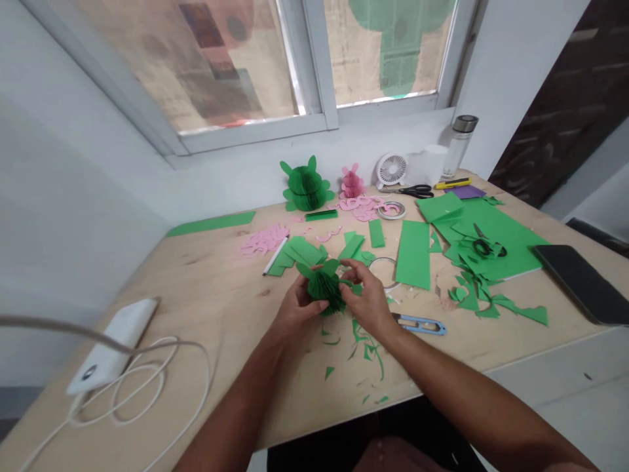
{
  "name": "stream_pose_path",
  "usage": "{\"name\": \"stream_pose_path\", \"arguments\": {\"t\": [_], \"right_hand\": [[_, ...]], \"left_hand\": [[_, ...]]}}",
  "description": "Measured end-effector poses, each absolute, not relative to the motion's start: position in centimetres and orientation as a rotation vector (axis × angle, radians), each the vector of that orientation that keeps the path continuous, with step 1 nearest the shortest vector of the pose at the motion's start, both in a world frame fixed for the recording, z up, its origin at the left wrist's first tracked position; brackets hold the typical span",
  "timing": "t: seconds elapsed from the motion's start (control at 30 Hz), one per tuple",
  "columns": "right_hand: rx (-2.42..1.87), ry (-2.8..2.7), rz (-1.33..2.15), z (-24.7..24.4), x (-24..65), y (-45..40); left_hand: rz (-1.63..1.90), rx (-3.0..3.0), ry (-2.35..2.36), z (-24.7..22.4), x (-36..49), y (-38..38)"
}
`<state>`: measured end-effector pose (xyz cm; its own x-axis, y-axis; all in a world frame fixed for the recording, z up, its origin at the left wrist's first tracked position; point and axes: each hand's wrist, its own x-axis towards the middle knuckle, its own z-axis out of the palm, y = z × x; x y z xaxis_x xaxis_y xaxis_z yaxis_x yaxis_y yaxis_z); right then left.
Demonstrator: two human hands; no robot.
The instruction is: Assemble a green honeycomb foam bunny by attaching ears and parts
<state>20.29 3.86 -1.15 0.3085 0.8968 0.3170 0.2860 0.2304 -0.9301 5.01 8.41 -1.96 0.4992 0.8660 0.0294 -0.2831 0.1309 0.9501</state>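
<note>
Green paper scraps (329, 373) lie on the wooden counter (183, 282), near its front edge. Just beyond, the left hand (296, 308) and right hand (367, 299) hold a small green honeycomb-paper figure (324, 288) between them. It looks feather-light, springy and easily creased; the pleated body should bear a gentle pinch better than the thin ears. Farther back stands a larger green honeycomb-paper figure (303, 187).

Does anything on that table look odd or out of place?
Nothing looks spilled or broken, just untidy: green offcuts lie scattered near the left hand and right hand, and black-handled scissors sit among more scraps on the right. The dark phone-like slab lies close to the table's edge.
</note>
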Motion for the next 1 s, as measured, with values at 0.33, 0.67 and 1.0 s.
{"name": "stream_pose_path", "arguments": {"t": [0.33,0.67,1.0], "right_hand": [[-1.270,-1.187,0.632,-1.7,20.4,4.2],[-1.242,-1.224,0.639,-2.0,20.5,4.3],[-1.213,-1.239,0.664,-3.0,20.9,4.6]], "left_hand": [[0.882,1.159,0.586,-1.2,4.7,8.7],[0.889,1.171,0.559,-1.4,4.9,8.9],[0.841,1.169,0.538,-1.5,4.8,8.7]]}}
